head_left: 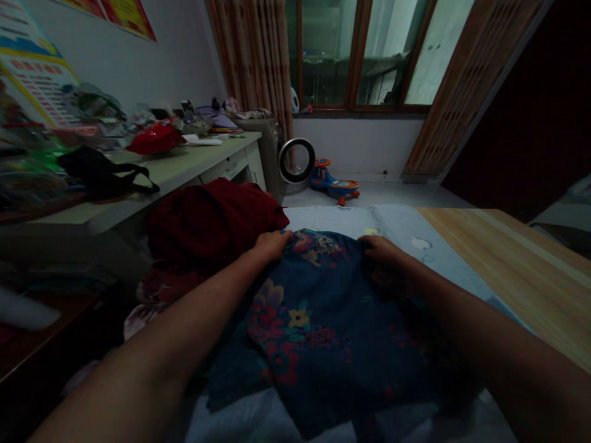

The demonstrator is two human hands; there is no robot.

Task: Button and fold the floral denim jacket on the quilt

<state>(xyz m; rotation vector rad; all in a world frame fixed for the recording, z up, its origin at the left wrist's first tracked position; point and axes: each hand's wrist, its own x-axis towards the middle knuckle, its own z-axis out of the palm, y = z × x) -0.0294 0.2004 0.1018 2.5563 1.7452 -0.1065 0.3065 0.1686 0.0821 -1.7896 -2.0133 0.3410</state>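
Observation:
A dark blue garment (323,332) with a floral print lies spread over a pale sheet, between my two arms. At its far left corner, my left hand (273,244) is closed on the edge of the cloth. My right hand (382,250) grips the far right corner, with the fingers partly hidden by the hand itself. The far edge of the garment runs between both hands. Its near edge hangs in uneven folds. Just left of my left hand is a heap of dark red cloth (217,215).
The pale sheet (392,218) covers part of a wooden surface (503,246). On the left, a cluttered desk (231,154) holds a red bag (157,138) and a black bag (101,172). Beyond are an open washer door (297,143) and a blue ride-on toy (330,179).

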